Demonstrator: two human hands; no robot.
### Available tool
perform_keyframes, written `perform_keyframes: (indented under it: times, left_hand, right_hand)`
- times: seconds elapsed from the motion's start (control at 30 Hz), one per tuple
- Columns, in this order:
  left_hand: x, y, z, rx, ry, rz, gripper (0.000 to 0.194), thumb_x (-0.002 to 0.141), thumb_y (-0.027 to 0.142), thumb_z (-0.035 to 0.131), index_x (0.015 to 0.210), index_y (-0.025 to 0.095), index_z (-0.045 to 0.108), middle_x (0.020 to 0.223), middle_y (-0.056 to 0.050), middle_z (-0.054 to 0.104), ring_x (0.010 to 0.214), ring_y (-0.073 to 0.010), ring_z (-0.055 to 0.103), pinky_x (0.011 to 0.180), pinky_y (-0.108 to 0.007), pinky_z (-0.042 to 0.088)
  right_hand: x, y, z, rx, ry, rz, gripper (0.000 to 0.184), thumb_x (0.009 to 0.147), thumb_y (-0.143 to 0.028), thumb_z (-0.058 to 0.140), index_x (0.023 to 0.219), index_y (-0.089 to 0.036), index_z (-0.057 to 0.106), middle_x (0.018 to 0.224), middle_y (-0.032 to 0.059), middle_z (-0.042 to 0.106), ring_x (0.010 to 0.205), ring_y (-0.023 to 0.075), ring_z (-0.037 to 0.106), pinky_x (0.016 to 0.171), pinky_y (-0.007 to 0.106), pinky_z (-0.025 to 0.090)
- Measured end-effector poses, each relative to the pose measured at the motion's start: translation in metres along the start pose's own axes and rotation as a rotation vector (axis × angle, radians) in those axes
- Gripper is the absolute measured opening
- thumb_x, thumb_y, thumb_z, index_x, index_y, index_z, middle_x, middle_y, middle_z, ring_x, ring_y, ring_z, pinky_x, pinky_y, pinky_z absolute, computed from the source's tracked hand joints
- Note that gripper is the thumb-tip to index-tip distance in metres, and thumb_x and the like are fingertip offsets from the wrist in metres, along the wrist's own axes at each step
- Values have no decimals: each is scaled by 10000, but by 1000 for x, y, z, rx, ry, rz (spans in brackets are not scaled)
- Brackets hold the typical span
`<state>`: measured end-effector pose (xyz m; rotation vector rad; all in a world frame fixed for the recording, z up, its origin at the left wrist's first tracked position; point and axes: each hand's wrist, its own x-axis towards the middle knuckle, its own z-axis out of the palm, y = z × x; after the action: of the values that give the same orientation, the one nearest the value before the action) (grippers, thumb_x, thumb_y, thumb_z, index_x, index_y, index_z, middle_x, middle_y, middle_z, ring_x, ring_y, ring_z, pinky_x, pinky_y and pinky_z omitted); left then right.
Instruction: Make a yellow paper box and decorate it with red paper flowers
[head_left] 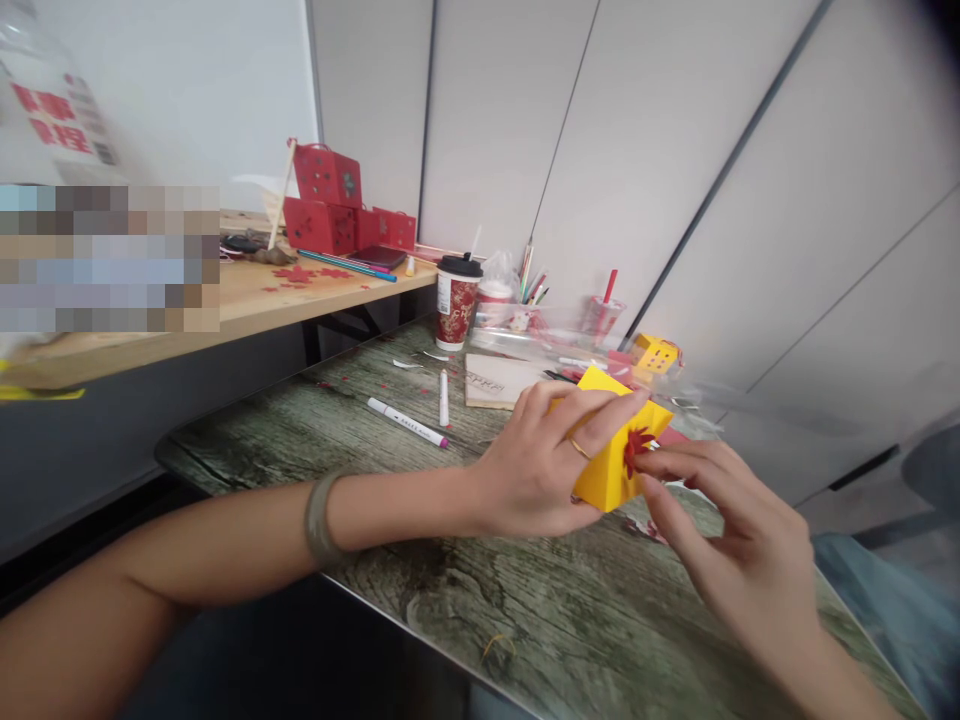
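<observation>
My left hand (547, 455) is wrapped round a folded yellow paper box (607, 475), holding it above the table. It wears a ring, and a bangle sits on the wrist. On the box's side facing right is a dark red paper flower (636, 450) with pointed petals. My right hand (739, 530) pinches at this flower with thumb and forefinger, their tips at its right edge. Part of the box is hidden behind my left fingers.
Two markers, one white with a purple tip (409, 422), lie left of my hands. Behind stand a red paper cup (457, 300), a drink with a red straw (604, 312) and a finished yellow box (655, 355). Red boxes (322, 225) are stacked on the wooden table (247, 318).
</observation>
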<state>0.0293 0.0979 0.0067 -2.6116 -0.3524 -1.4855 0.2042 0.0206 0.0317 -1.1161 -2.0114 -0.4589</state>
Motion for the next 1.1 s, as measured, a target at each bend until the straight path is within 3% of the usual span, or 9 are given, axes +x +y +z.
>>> perform_keyframes:
  times: [0.13,0.4,0.67,0.83,0.97,1.1]
  left_hand:
    - [3,-2,-2,-75,17,-20,796,746,327,534,1393,163,100,1333,-134,388,1134,-270,393,957,-447,312]
    - [8,-8,-5,-167,21,46,800,756,368,546,1389,148,107,1347,-141,384,1196,-233,371,993,-426,306]
    - [9,-10,-5,-206,8,75,832,739,363,577,1389,173,93,1345,-141,398,1193,-234,387,986,-426,308]
    - [9,-8,-6,-195,-8,102,825,741,356,559,1386,168,81,1336,-145,408,1200,-243,388,989,-433,304]
    - [9,-8,-7,-188,-17,166,793,768,333,534,1388,174,66,1321,-129,433,1186,-226,408,1004,-424,299]
    - [11,-9,-8,-237,3,115,814,754,389,577,1383,179,104,1339,-130,415,1189,-228,405,1000,-417,323]
  right_hand:
    - [2,3,-6,-97,23,-122,284,730,-165,655,1004,-191,584,910,70,615,851,205,572,736,365,458]
    - [3,14,-15,-212,-18,-360,334,689,-92,690,1007,-130,598,850,88,634,746,175,554,647,339,453]
    - [-5,17,-20,-416,-22,-542,379,694,-103,683,1062,-87,595,860,118,688,782,224,584,627,350,482]
    - [-4,12,-16,-366,38,-485,301,672,-111,695,956,-163,612,784,68,679,706,183,586,608,321,483]
    - [1,5,-12,-266,30,-336,237,686,-97,659,884,-208,591,766,31,644,662,156,561,597,314,453]
    - [1,3,-17,-70,30,-206,220,710,-66,606,886,-196,587,804,48,611,730,178,556,625,340,439]
